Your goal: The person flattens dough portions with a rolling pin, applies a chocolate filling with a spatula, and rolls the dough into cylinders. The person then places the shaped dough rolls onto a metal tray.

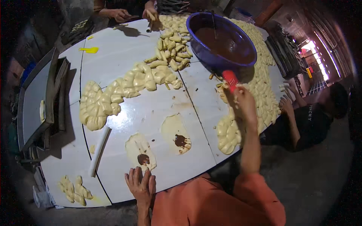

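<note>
My left hand lies palm down with its fingers spread, fingertips touching the near edge of a flattened dough piece. A dab of brown filling sits on that piece. Just right of it lies a second flattened dough piece, also carrying brown filling. My right hand is stretched out over the right side of the table, closed around a red plastic tool with a broad end; its exact kind is unclear. Beyond it stands a large blue basin holding brown filling and a thin upright handle.
Dough lumps cross the table; more dough covers the right side. A white rolling pin lies left, near stacked trays. A yellow scraper lies farther off. Co-workers' hands work at the far edge and right.
</note>
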`<state>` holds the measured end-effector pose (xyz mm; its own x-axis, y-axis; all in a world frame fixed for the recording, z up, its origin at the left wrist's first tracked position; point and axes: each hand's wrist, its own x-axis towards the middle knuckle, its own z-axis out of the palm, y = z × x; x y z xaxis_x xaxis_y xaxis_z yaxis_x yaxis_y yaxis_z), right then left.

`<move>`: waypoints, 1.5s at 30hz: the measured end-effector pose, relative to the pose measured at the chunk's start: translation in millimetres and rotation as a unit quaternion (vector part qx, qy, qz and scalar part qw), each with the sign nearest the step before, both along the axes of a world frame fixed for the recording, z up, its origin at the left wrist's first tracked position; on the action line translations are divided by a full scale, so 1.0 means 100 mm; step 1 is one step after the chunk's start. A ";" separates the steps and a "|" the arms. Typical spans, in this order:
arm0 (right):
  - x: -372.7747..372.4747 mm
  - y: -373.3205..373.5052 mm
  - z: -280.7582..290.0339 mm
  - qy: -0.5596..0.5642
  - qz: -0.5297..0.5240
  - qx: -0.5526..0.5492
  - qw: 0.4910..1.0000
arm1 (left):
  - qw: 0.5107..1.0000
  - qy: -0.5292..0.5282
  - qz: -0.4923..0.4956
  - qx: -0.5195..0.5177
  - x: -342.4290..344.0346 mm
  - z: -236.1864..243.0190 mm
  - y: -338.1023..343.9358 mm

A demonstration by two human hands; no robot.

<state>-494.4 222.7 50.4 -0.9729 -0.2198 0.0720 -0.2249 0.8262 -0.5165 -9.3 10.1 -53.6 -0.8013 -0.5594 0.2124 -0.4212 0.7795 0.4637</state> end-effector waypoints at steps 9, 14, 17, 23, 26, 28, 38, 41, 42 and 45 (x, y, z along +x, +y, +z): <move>0.54 -0.39 -0.55 0.020 0.023 0.084 0.996 | 0.999 0.013 0.031 -0.002 -0.04 0.06 0.02; -0.42 -0.58 -0.57 0.191 0.126 0.120 0.966 | 0.999 0.022 0.028 -0.011 -0.09 0.07 0.03; -0.84 -0.74 -0.64 0.194 0.240 0.140 0.941 | 0.998 0.008 0.026 -0.051 -0.08 0.05 0.03; -1.14 -0.72 -0.74 0.133 0.338 0.177 0.915 | 0.996 0.035 0.074 -0.027 -0.15 0.09 0.05; -0.94 -0.79 -0.60 0.047 0.311 0.085 0.946 | 0.992 0.041 0.082 -0.083 -0.09 0.01 0.05; -0.59 -0.94 -0.42 -0.149 0.213 -0.067 0.963 | 0.992 0.045 0.077 -0.093 -0.03 -0.04 0.04; 0.93 -0.79 -0.44 -0.402 0.392 -0.081 0.824 | 0.993 0.051 0.085 -0.068 -0.10 0.03 0.03; 0.96 -0.73 -0.45 -0.329 0.346 -0.093 0.874 | 0.992 0.054 0.081 -0.083 -0.11 0.01 0.04; 0.91 -0.71 -0.49 -0.285 0.311 -0.098 0.902 | 0.992 0.057 0.081 -0.082 -0.11 0.00 0.05; 0.77 -0.81 -0.52 -0.069 0.358 -0.047 0.930 | 0.991 0.065 0.089 -0.081 -0.12 -0.04 0.07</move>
